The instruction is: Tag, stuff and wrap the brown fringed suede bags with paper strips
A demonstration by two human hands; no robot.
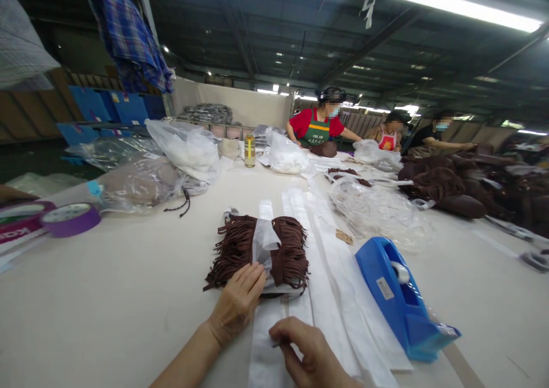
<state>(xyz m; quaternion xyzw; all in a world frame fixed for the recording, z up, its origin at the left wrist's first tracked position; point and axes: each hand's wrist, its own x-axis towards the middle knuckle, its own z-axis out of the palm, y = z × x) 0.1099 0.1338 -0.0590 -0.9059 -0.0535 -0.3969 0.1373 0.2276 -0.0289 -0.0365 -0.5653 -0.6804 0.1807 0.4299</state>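
Observation:
A dark brown fringed piece (pixel 291 250) lies on the table, its strands hanging to both sides of a middle covered by a white tissue strip (pixel 265 236). My left hand (pixel 239 296) rests flat on the lower part of that strip, fingers stretched out. Nearer to me, my right hand (pixel 306 351) is closed in a pinch, thumb and forefinger together, with something small and dark showing at the tips, too small to name. Long white paper strips (pixel 326 273) run under and beside the fringed piece. A blue tape dispenser (pixel 398 296) stands to the right.
Purple tape (pixel 72 220) and a bagged beige item (pixel 137 185) lie at left. A bottle (pixel 249 150) stands farther back. Clear plastic bags (pixel 377 210) and a brown pile (pixel 463 187) are at right. Co-workers (pixel 319 126) work across the table.

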